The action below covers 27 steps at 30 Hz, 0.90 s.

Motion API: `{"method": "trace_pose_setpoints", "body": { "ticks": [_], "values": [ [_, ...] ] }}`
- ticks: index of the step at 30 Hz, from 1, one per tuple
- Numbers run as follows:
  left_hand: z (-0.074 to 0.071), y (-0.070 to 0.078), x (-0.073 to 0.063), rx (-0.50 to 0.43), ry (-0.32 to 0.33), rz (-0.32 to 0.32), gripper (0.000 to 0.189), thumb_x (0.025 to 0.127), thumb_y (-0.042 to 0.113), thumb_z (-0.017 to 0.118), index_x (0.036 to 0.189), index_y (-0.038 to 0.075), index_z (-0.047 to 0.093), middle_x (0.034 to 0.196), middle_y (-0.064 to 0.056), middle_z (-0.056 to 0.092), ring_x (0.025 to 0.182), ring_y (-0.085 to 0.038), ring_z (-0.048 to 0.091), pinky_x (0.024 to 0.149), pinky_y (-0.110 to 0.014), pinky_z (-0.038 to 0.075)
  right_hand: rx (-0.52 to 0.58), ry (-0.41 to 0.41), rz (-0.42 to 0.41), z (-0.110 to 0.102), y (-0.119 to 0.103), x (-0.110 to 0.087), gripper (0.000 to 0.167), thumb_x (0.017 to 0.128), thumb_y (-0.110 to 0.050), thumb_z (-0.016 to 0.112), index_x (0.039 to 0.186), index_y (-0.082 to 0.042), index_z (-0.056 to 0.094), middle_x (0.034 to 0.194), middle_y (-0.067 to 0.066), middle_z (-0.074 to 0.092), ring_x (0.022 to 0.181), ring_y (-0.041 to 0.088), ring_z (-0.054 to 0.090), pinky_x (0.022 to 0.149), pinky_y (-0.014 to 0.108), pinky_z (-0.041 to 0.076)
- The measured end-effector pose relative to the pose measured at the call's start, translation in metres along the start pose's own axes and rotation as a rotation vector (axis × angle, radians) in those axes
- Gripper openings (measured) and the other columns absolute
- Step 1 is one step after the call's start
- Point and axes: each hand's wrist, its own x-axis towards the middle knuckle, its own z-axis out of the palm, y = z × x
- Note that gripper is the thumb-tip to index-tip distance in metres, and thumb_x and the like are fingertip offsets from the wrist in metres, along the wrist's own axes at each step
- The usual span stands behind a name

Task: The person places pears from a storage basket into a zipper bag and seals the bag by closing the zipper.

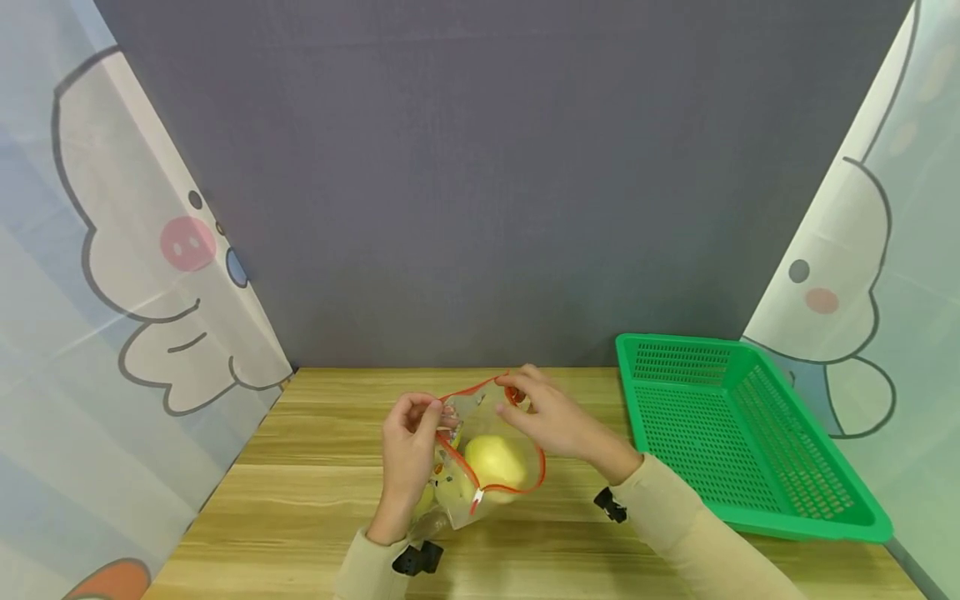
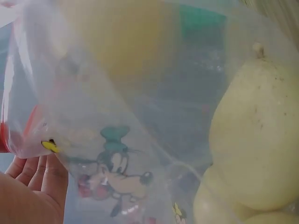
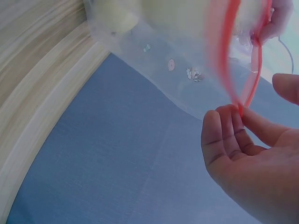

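Observation:
A clear zip bag (image 1: 455,502) with a red seal, a white slider (image 1: 477,497) and cartoon prints has its mouth spread wide. My left hand (image 1: 407,458) pinches the left side of its rim between thumb and fingers. At the far right corner, my right hand (image 1: 557,421) holds the red edge with curled fingertips, its thumb standing apart from the edge. A pale yellow fruit (image 1: 495,462) shows through the bag's mouth. In the left wrist view, a pear (image 2: 257,135) with a short stem and more pale fruit appear through the plastic.
A green plastic basket (image 1: 705,446) with slotted walls stands on the right of the wooden table (image 1: 300,492). Behind the table rises a dark grey backdrop (image 1: 465,183). Cartoon-printed curtains (image 1: 45,333) hang on both sides.

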Motion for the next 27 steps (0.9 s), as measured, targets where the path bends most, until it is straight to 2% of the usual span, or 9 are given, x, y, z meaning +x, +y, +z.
{"method": "trace_pose_setpoints", "body": {
  "ticks": [4,14,20,24,27],
  "values": [
    [-0.001,-0.001,0.001,-0.004,0.008,0.004,0.009,0.101,-0.003,0.056,0.099,-0.012,0.059,0.086,-0.026,0.069,0.069,-0.017,0.072,0.062,-0.031,0.062,0.023,0.003,-0.022,-0.002,-0.001,0.001,0.044,0.102,-0.025,0.059,0.139,0.0,0.059,0.114,0.005,0.059,0.101,0.018,0.056,0.075,0.029,0.051],
    [-0.002,0.0,0.002,-0.003,0.007,0.012,0.009,0.1,-0.004,0.057,0.099,-0.012,0.06,0.087,-0.028,0.069,0.069,-0.016,0.071,0.067,-0.032,0.063,0.087,0.03,0.005,-0.005,0.0,0.002,0.028,0.101,-0.012,0.057,0.126,-0.005,0.068,0.11,0.002,0.063,0.096,0.014,0.058,0.081,0.032,0.054],
    [-0.003,0.0,0.002,-0.001,0.01,0.005,0.01,0.101,-0.002,0.058,0.099,-0.012,0.06,0.087,-0.028,0.069,0.07,-0.016,0.072,0.068,-0.032,0.063,0.135,0.085,0.01,-0.006,0.004,0.006,0.027,0.098,0.002,0.053,0.12,-0.004,0.067,0.103,0.005,0.068,0.084,0.015,0.061,0.069,0.031,0.054],
    [-0.003,0.0,0.001,-0.003,0.011,0.005,0.01,0.101,-0.002,0.059,0.099,-0.012,0.06,0.086,-0.027,0.069,0.069,-0.017,0.072,0.068,-0.032,0.063,0.093,0.062,0.008,-0.005,0.007,0.01,0.03,0.098,0.005,0.054,0.123,-0.003,0.068,0.102,0.005,0.068,0.085,0.016,0.062,0.065,0.03,0.053],
    [-0.003,-0.001,0.001,0.007,0.009,0.007,0.009,0.101,-0.002,0.059,0.099,-0.011,0.06,0.086,-0.026,0.069,0.069,-0.016,0.072,0.068,-0.031,0.063,0.037,0.029,-0.003,-0.002,0.01,0.012,0.027,0.097,0.004,0.058,0.118,-0.004,0.072,0.103,0.003,0.069,0.09,0.016,0.064,0.071,0.029,0.056]
  ]
}}
